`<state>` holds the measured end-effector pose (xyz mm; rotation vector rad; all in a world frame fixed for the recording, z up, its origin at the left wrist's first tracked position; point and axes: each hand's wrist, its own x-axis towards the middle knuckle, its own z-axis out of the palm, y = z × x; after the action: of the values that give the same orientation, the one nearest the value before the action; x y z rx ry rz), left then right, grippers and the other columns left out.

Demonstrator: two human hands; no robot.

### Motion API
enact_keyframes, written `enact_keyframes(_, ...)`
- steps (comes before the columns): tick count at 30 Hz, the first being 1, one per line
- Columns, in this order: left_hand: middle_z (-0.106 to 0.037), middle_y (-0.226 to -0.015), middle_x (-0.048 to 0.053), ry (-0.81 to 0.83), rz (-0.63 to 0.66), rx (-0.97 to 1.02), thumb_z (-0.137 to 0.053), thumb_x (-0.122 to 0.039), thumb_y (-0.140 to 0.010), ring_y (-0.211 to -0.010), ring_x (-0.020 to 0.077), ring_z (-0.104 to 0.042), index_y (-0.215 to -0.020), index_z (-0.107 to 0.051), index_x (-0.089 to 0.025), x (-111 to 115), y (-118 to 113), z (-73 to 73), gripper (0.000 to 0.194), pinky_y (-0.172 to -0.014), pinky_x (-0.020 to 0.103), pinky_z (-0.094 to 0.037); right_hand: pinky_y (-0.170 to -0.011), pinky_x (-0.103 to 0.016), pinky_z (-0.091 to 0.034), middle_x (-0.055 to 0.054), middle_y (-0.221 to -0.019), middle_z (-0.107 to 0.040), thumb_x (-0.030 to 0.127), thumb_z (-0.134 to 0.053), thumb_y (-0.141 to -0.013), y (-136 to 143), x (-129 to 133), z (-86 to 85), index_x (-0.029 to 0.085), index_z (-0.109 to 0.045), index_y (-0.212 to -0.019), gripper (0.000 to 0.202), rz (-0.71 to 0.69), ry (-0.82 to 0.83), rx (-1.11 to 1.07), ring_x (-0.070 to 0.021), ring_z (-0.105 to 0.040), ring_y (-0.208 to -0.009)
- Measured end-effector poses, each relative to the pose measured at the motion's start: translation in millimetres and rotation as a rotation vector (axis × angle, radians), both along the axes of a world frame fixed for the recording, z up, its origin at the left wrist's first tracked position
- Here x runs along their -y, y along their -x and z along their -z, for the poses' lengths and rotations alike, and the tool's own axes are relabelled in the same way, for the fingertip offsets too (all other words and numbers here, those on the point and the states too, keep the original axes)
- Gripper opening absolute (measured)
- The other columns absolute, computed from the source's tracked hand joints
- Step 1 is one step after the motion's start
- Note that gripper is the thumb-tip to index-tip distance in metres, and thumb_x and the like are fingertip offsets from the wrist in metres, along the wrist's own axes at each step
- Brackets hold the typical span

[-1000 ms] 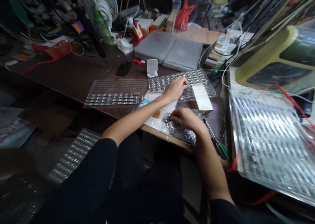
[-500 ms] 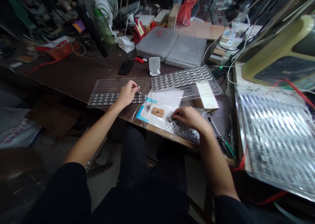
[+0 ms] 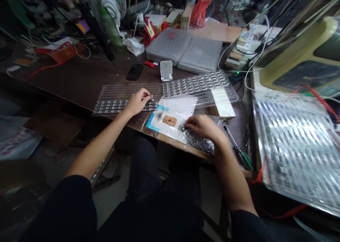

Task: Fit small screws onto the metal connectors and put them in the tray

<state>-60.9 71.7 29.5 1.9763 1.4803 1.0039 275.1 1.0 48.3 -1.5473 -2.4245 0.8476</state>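
Note:
My left hand (image 3: 138, 101) is pinched on a small shiny metal part (image 3: 151, 97) over the right end of a clear ribbed plastic tray (image 3: 117, 91). Rows of similar metal parts (image 3: 111, 106) fill the near grooves of that tray. My right hand (image 3: 201, 125) has its fingertips closed at small dark metal pieces (image 3: 183, 128), by a heap of tiny shiny pieces (image 3: 202, 141) on clear plastic. Between the hands a small wooden block (image 3: 169, 120) with a dark dot at its middle lies on a white sheet edged with blue tape (image 3: 152, 123).
Behind sit a second tray of metal parts (image 3: 196, 83), a white stand (image 3: 166, 71), a black phone (image 3: 135, 72) and stacked clear trays (image 3: 170, 43). A white box (image 3: 222, 102) and a green-handled screwdriver (image 3: 245, 159) lie right, near a large filled tray (image 3: 300, 153).
My left hand has lowered its metal part slightly toward the tray's filled rows. My right hand stays at the small pieces. The whole view has shifted a little.

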Motion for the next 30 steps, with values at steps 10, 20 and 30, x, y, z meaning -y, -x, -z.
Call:
enact_keyframes(10, -0.074, -0.100, 0.008, -0.037, -0.030, -0.124, -0.057, -0.028, -0.093, -0.097, 0.0234, -0.071, -0.098, -0.058, -0.022, 1.4, 0.0, 0.6, 0.008, -0.091, 0.036, -0.055, -0.081, -0.032, -0.051, -0.008, -0.098, -0.082, 0.021, -0.063, -0.090, 3.3, 0.0, -2.3, 0.019, -0.082, -0.099, 0.021, 0.012, -0.016, -0.062, -0.0233, -0.075, -0.090)
enact_keyframes(20, -0.072, -0.106, 0.007, -0.080, -0.050, -0.149, -0.050, -0.026, -0.095, -0.099, 0.0228, -0.068, -0.104, -0.058, -0.022, 33.0, -3.8, -19.4, 0.013, -0.094, 0.036, -0.052, -0.091, -0.030, -0.051, -0.013, -0.109, -0.076, 0.013, -0.056, -0.099, 33.4, 2.4, 4.6, 0.016, -0.080, -0.115, 0.030, 0.068, -0.179, -0.224, -0.0220, -0.070, -0.099)
enact_keyframes(30, -0.076, -0.103, 0.006, 0.080, 0.057, 0.230, -0.069, -0.032, -0.090, -0.095, 0.0215, -0.072, -0.103, -0.068, -0.020, 76.8, -60.8, 22.0, 0.018, -0.086, 0.032, -0.057, -0.094, -0.028, -0.050, -0.008, -0.107, -0.078, 0.012, -0.056, -0.099, 63.0, -0.4, 20.4, 0.017, -0.079, -0.107, 0.025, 0.051, -0.132, -0.280, -0.0204, -0.071, -0.102)
